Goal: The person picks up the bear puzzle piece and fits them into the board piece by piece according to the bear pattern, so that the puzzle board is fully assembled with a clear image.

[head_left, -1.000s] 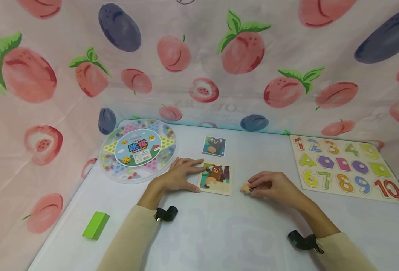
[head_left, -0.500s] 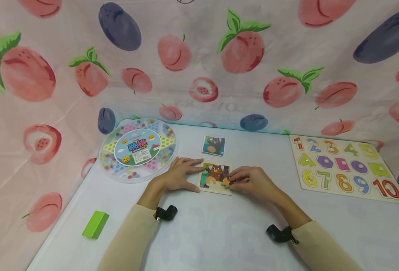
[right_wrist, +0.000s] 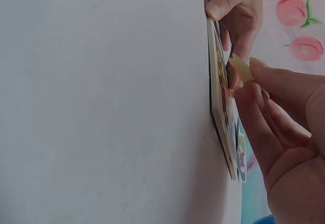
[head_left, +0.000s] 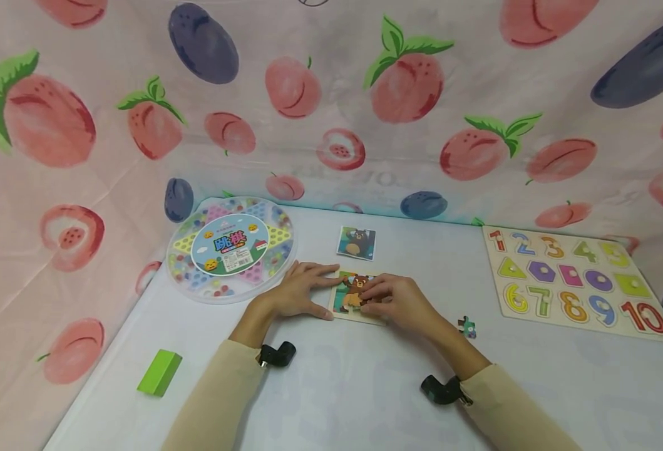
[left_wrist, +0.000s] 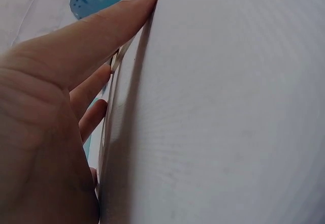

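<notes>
A square wooden jigsaw board (head_left: 359,317) with a bear picture lies flat on the white table. My left hand (head_left: 296,292) rests at its left side with fingers spread, thumb and index fingertip touching its edge. In the right wrist view, my right hand (right_wrist: 289,132) pinches a small puzzle piece (right_wrist: 242,70) between thumb and fingers, tilted close over the board. From the head view, that right hand covers the board's right part and hides most of the piece. A loose dark and green puzzle piece (head_left: 467,327) lies on the table beside the right forearm.
Behind the board lies a bear picture card (head_left: 356,243). A round Chinese checkers set (head_left: 230,247) is at the back left, and a green block (head_left: 159,373) at the front left. A number and shape board (head_left: 579,282) lies at the right.
My right hand has carried the puzzle piece leftward from the table onto the board, uncovering the loose piece beside the forearm. My left hand has stayed at the board's edge.
</notes>
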A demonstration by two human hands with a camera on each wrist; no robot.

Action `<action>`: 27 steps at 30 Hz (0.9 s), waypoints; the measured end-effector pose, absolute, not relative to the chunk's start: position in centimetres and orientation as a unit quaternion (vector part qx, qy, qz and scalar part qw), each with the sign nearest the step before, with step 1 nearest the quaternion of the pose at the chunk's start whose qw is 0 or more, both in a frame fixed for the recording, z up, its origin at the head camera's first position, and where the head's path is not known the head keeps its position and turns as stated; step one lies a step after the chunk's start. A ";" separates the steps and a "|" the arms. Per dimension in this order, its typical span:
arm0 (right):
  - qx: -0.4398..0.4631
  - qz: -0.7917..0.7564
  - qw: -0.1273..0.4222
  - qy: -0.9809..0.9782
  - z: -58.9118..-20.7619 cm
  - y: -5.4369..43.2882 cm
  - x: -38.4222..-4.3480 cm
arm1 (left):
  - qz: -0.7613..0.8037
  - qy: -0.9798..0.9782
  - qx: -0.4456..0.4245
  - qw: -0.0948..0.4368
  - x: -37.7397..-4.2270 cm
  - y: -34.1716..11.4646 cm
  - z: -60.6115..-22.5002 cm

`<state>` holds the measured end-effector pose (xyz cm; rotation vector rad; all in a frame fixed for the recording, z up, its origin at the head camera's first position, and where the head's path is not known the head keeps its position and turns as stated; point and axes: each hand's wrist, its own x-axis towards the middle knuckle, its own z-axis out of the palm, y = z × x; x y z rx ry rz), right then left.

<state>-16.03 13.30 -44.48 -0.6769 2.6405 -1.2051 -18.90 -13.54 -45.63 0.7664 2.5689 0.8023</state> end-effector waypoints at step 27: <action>-0.256 -0.298 0.078 0.916 -44.3 11.9 -16.0 | 0.283 0.905 0.270 0.170 -19.0 -13.5 -45.7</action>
